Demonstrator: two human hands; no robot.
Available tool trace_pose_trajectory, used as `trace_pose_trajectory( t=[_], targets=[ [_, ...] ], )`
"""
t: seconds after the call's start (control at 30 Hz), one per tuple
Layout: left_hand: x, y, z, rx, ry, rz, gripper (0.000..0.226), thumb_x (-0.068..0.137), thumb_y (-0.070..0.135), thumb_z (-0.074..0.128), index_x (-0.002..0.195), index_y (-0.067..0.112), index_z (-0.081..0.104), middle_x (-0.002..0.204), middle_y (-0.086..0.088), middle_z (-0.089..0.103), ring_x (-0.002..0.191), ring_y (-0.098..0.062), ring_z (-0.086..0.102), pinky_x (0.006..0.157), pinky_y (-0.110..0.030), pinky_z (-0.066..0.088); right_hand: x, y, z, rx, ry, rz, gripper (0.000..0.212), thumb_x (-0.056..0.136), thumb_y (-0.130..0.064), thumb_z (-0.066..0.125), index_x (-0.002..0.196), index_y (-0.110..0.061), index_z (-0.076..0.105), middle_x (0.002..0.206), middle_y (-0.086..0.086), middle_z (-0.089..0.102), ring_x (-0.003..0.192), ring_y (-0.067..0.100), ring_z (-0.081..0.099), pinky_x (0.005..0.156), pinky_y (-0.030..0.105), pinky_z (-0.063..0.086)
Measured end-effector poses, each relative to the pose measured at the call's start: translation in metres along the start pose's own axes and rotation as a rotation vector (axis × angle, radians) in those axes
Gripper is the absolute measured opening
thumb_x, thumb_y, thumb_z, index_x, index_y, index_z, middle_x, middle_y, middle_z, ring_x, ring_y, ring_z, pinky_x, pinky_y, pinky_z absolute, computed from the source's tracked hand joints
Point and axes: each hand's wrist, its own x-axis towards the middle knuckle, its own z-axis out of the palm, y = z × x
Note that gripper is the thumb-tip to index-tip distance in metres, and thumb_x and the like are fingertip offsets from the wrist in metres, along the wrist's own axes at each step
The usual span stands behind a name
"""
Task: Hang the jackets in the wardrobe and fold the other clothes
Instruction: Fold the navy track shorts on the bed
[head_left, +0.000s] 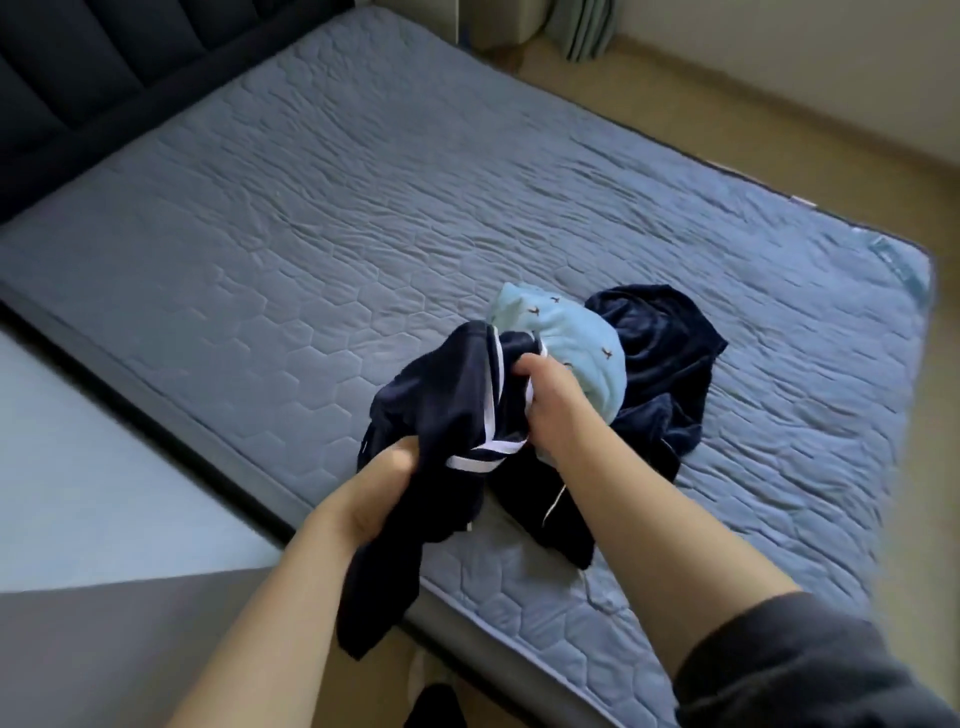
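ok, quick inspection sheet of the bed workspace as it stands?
surface: quilted blue-grey mattress, wrinkled.
job's things: navy white-striped garment held up, unfolded, hanging past the bed edge; light blue garment and dark velvety garment bunched together on the mattress.
clutter: nothing seen.
hands: left hand and right hand both grip the navy white-striped garment.
cables: nothing seen.
surroundings: dark headboard, wooden floor, curtain by the far wall.
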Motion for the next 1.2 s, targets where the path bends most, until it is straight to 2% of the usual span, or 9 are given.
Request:
trace_pose_trajectory(
  t=[0.1, 0.27, 0.4, 0.53, 0.63, 0.73, 0.9, 1.03, 1.2],
  targets=[
    [-0.041, -0.008, 0.027, 0.352, -0.058, 0.026, 0.029, 0.095, 0.003, 0.048, 0.100, 0.028, 0.062, 0.094, 0.005, 0.072, 0.085, -0.011, 0.068, 0.075, -0.023, 0.054, -0.065, -0.036, -0.045, 0.041, -0.081, -0.162, 0.032, 0.081, 0.013, 0.034, 0.092, -0.006, 0.058, 0.075, 0.013, 0.060, 0.071, 0.025, 0.059, 0.062, 0.029, 0.049],
    [-0.084, 0.009, 0.085, 0.902, 0.039, -0.069, 0.022, 0.090, 0.005, 0.044, 0.087, 0.007, 0.065, 0.075, -0.008, 0.065, 0.074, -0.023, 0.058, 0.061, -0.025, 0.038, -0.195, -0.079, -0.130, 0.009, -0.289, -0.352, 0.045, 0.077, 0.019, 0.028, 0.084, -0.007, 0.064, 0.064, 0.008, 0.069, 0.060, 0.020, 0.068, 0.053, 0.027, 0.055],
    [-0.123, 0.056, 0.165, 0.555, 0.248, 0.382, 0.053, 0.077, 0.022, 0.060, 0.126, 0.010, 0.047, 0.111, -0.001, 0.055, 0.107, -0.021, 0.055, 0.088, -0.034, 0.046, -0.289, -0.105, -0.194, -0.058, -0.369, -0.469, 0.061, 0.079, 0.020, 0.027, 0.065, -0.017, 0.073, 0.061, 0.004, 0.067, 0.056, 0.016, 0.066, 0.050, 0.025, 0.053],
    [-0.153, 0.101, 0.255, 0.682, -0.095, 0.663, 0.047, 0.076, 0.015, 0.065, 0.118, 0.031, 0.051, 0.101, 0.022, 0.062, 0.095, 0.003, 0.059, 0.079, -0.010, 0.046, -0.362, -0.126, -0.243, -0.092, -0.387, -0.594, 0.062, 0.078, 0.023, 0.026, 0.069, -0.017, 0.073, 0.067, 0.005, 0.066, 0.059, 0.015, 0.065, 0.055, 0.023, 0.055],
    [-0.172, 0.113, 0.305, 0.536, -0.271, 0.672, 0.023, 0.084, 0.011, 0.059, 0.105, 0.020, 0.064, 0.096, 0.003, 0.072, 0.094, -0.017, 0.067, 0.082, -0.027, 0.052, -0.399, -0.136, -0.282, -0.039, -0.293, -0.667, 0.059, 0.073, 0.024, 0.026, 0.075, -0.014, 0.072, 0.065, 0.002, 0.065, 0.056, 0.013, 0.062, 0.053, 0.021, 0.052],
    [-0.194, 0.132, 0.337, 0.413, -0.240, 0.884, 0.027, 0.075, 0.016, 0.052, 0.098, 0.025, 0.063, 0.091, 0.002, 0.069, 0.084, -0.007, 0.063, 0.078, -0.024, 0.050, -0.424, -0.133, -0.326, -0.128, -0.230, -0.665, 0.046, 0.062, 0.015, 0.039, 0.083, -0.013, 0.070, 0.068, 0.003, 0.061, 0.059, 0.013, 0.060, 0.054, 0.021, 0.050],
    [-0.240, 0.186, 0.376, 0.806, -0.319, 1.217, 0.015, 0.069, 0.022, 0.047, 0.081, 0.029, 0.055, 0.070, 0.011, 0.059, 0.065, -0.004, 0.054, 0.062, -0.017, 0.042, -0.445, -0.127, -0.355, -0.302, -0.212, -0.618, 0.051, 0.084, -0.005, 0.062, 0.131, -0.019, 0.048, 0.112, 0.012, 0.064, 0.100, 0.024, 0.064, 0.090, 0.037, 0.051],
    [-0.266, 0.207, 0.395, 1.237, -0.409, 1.361, 0.016, 0.070, 0.028, 0.051, 0.083, 0.035, 0.054, 0.071, 0.009, 0.060, 0.067, -0.004, 0.055, 0.061, -0.021, 0.043, -0.455, -0.134, -0.332, -0.457, 0.022, -0.837, 0.027, 0.087, -0.011, 0.066, 0.114, -0.011, 0.062, 0.100, 0.014, 0.065, 0.093, 0.023, 0.063, 0.088, 0.038, 0.050],
    [-0.260, 0.217, 0.365, 1.220, -0.465, 1.280, 0.042, 0.077, 0.026, 0.068, 0.108, 0.034, 0.040, 0.085, 0.010, 0.062, 0.064, -0.008, 0.058, 0.059, -0.021, 0.050, -0.464, -0.143, -0.321, -0.289, 0.246, -1.032, 0.011, 0.094, -0.010, 0.058, 0.089, -0.003, 0.064, 0.076, 0.005, 0.062, 0.073, 0.016, 0.059, 0.069, 0.027, 0.049]
  ],
)
